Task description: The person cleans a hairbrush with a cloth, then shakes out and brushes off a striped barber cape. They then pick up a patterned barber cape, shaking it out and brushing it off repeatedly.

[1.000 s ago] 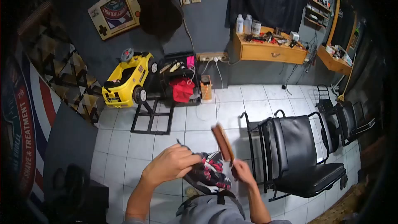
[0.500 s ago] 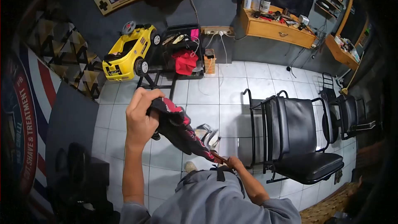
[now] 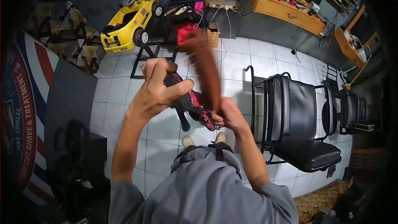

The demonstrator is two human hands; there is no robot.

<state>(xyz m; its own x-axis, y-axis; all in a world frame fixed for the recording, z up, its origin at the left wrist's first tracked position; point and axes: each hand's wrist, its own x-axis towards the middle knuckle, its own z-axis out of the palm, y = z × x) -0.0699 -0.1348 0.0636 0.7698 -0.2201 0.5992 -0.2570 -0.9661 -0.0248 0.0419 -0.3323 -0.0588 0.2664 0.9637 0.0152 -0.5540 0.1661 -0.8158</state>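
My left hand (image 3: 159, 85) grips the upper end of a black-and-pink fabric piece (image 3: 195, 103), thumb across its front. The piece hangs down toward the middle of my body, and a black strap-like end (image 3: 182, 118) dangles beneath it. In my right hand (image 3: 229, 116) is the handle of a reddish-brown brush (image 3: 206, 68), smeared by motion. Its bristles face left, and the brush overlaps part of the fabric in this view. My right fingers close around the handle low beside the fabric's lower end.
A black barber chair (image 3: 292, 103) stands to my right. Ahead are a yellow toy car (image 3: 128, 23), a black bin of items (image 3: 168, 20) with red cloth, and a wooden drawer shelf (image 3: 286, 10) holding bottles and tools. A striped sign (image 3: 35, 120) is at left.
The brush has swung up from low near my waist to in front of the fabric. My right hand has risen, and my left hand has shifted right and lower.
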